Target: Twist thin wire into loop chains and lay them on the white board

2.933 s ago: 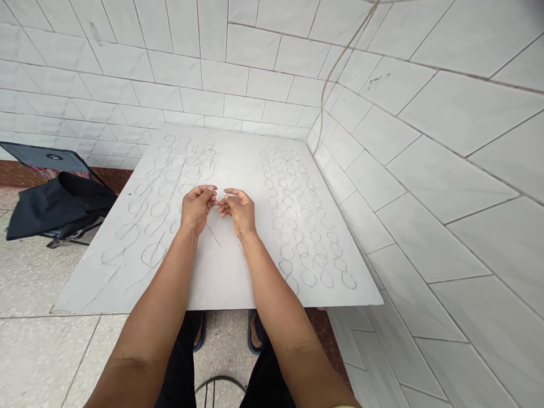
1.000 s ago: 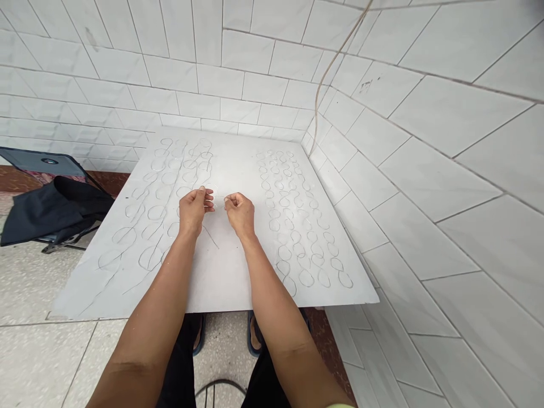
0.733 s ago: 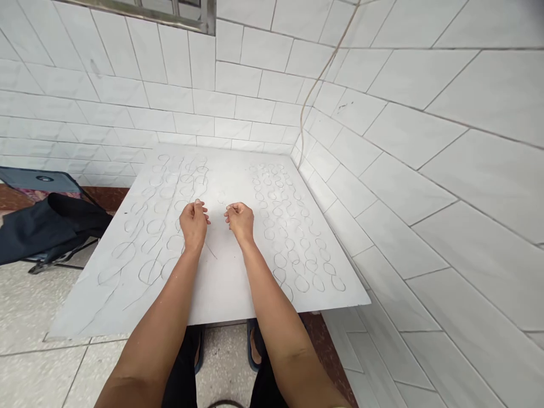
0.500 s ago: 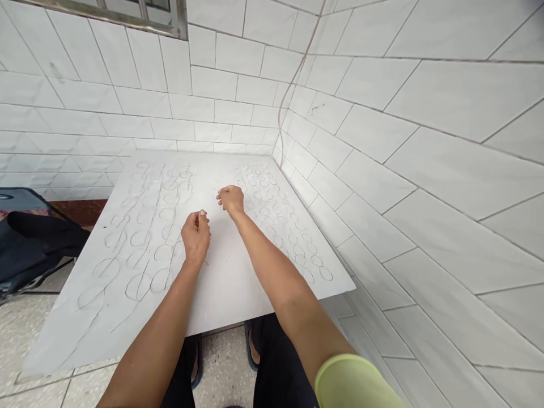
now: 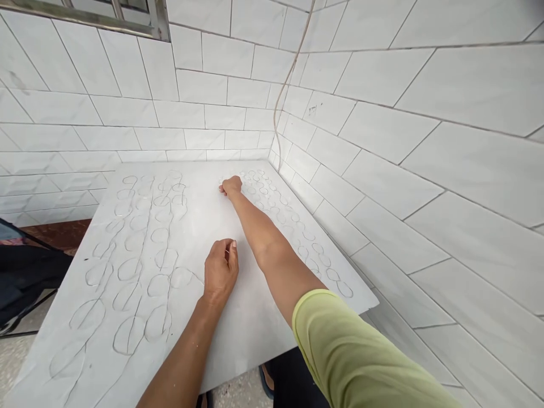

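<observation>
Wire rings [image 5: 318,248] are laid in rows along both sides of the bench [image 5: 250,323], seemingly against tangling. The left hand [image 5: 221,269] and outstretched right hand [image 5: 232,185] are curled; whether anything is grasped cannot be told.

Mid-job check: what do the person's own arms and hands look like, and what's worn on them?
Both the left hand and the right hand are bare, with no gloves; no watch or bracelet shows at either wrist. A plain yellow-green short sleeve covers the right upper arm. The left forearm is bare with a few small light specks; no left sleeve is in view.
</observation>
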`<state>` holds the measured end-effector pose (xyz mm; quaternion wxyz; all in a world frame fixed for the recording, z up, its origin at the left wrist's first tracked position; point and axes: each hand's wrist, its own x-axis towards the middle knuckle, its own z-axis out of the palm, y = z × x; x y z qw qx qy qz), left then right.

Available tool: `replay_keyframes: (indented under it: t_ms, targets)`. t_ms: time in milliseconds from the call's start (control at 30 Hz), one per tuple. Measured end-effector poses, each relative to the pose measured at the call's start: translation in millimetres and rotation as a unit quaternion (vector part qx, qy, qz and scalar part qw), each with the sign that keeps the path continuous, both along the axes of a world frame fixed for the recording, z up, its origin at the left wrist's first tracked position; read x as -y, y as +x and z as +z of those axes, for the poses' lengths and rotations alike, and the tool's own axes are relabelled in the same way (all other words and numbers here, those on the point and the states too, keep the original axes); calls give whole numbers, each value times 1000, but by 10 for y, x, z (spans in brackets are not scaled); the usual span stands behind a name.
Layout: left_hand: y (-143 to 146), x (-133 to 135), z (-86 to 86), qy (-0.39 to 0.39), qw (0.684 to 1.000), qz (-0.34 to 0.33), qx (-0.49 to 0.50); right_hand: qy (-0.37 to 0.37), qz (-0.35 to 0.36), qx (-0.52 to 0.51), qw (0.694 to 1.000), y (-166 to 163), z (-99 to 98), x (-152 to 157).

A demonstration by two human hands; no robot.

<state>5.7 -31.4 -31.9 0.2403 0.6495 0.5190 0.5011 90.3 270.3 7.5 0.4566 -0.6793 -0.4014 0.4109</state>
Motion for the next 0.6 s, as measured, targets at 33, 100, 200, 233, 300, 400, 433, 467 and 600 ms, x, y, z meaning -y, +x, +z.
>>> replay_keyframes:
  t_ms: [33,100,200,233,300,400,433,467,600]
  targets:
    - [4,8,3,-3,1000,-1,-4,2,3,8,1000,3,11,-69]
    - [10,22,9,-10,1000,0,-9,11,7,31,999,42,14,-147]
    - [21,39,10,-9,1000,2,-11,38,7,80,996,174,-58,-114]
    - [25,43,8,-5,1000,-1,-12,50,7,99,994,225,-101,-72]
    - [35,50,1,2,1000,-8,-17,92,31,179,979,307,-202,36]
    - [44,55,-8,5,999,-14,-36,192,152,368,897,324,-341,181]
    - [43,55,-7,6,999,-14,-43,216,199,414,862,295,-373,208]
    - [41,53,-3,6,999,-12,-50,227,237,444,834,251,-396,222]
    - [21,38,25,3,998,-9,-58,196,287,488,800,37,-398,174]
